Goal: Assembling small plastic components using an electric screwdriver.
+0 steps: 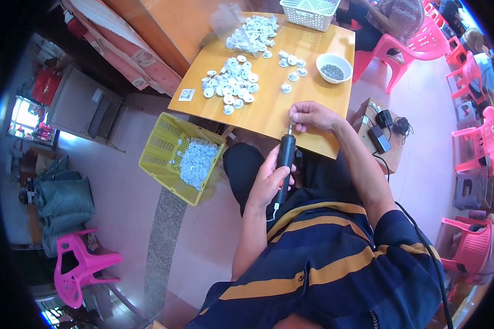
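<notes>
My left hand [268, 178] is wrapped round a black electric screwdriver [286, 156], its bit pointing away from me over the table's near edge. At the bit's tip, the fingers of my right hand [313, 116] are pinched together; whatever they hold there is too small to make out. Beyond my hands, several small white round parts [292, 75] lie loose on the wooden table [269, 112]. A larger pile of the same white parts [230, 82] spreads to the left. A white bowl [335, 57] at the right holds small dark metal pieces, perhaps screws.
A yellow plastic crate [162, 142] with many small pale parts stands on the floor at left. A clear bag [230, 27] and a white basket [307, 19] sit at the table's far side. Power adapters [380, 140] rest on a box at right. Another person [392, 22] sits beyond.
</notes>
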`<act>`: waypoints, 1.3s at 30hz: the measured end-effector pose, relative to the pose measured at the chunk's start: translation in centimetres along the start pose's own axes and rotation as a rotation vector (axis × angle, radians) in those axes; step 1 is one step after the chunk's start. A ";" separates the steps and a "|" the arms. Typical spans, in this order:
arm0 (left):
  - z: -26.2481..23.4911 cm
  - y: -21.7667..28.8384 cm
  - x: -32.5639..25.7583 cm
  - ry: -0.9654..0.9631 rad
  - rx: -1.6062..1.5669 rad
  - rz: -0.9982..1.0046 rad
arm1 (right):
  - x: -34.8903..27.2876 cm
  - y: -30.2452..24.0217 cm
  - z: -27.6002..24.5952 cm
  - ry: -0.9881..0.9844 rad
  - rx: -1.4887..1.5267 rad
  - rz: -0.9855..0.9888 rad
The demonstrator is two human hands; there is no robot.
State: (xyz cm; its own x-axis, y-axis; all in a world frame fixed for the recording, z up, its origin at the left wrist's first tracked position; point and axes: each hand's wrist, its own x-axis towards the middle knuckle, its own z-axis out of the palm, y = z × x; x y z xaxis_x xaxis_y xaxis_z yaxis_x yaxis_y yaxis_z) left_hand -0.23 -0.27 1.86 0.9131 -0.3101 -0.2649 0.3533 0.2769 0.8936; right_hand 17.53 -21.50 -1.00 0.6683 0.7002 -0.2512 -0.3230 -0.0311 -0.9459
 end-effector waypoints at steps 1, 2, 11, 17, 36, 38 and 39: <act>0.0 0.0 0.0 -0.001 0.001 0.000 | 0.0 0.0 -0.1 -0.015 -0.007 -0.004; -0.1 0.0 0.0 0.000 0.015 0.003 | 0.1 0.0 -0.2 -0.030 -0.015 -0.009; -0.5 -0.5 0.1 -0.014 0.088 -0.024 | 0.1 -0.9 -1.3 -0.106 -0.213 0.014; -0.4 -1.7 0.4 0.034 0.315 -0.013 | 0.8 -3.0 -1.9 -0.199 -0.592 0.126; 0.0 -0.8 -0.1 0.018 0.269 -0.059 | 1.2 -3.0 -2.1 -0.249 -0.532 0.140; -0.4 -1.0 0.1 0.010 0.295 -0.057 | 1.5 -3.8 -1.9 -0.314 -0.640 0.192; -0.5 -1.0 0.1 0.002 0.320 -0.056 | 1.5 -3.9 -1.7 -0.315 -0.643 0.190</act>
State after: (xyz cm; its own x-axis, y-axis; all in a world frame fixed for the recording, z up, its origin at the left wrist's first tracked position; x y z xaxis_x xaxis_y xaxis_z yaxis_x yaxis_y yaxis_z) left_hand -0.37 -0.11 0.75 0.8942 -0.3155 -0.3176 0.3216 -0.0406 0.9460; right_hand 20.96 -21.54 1.97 0.3850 0.8095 -0.4433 0.1069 -0.5162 -0.8498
